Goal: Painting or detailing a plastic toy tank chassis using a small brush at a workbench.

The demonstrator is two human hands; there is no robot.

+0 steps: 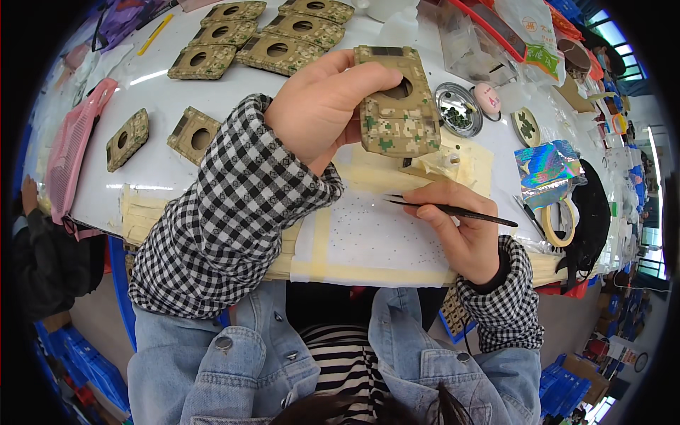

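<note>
My left hand [312,106] grips a toy tank hull [400,131] in digital camouflage, holding it raised over the table. Its thumb lies beside the round hole in the hull's top. Black tweezers [471,214] are pinched in my right hand [457,230], their points toward the left, over a white sheet [354,248] strewn with tiny dark specks. Whether the tips hold a speck is too small to tell. A round metal dish [443,95] of small dark green parts stands right of the hull, with a taped, cream-coloured block [443,164] below it.
Several more camouflage hulls [278,51] stand at the back left; two others, including one hull [129,139], lie nearer. A pink mesh basket [81,152] is at the left edge. On the right are a tape roll [571,225], holographic wrapper [545,170] and clear box [474,53].
</note>
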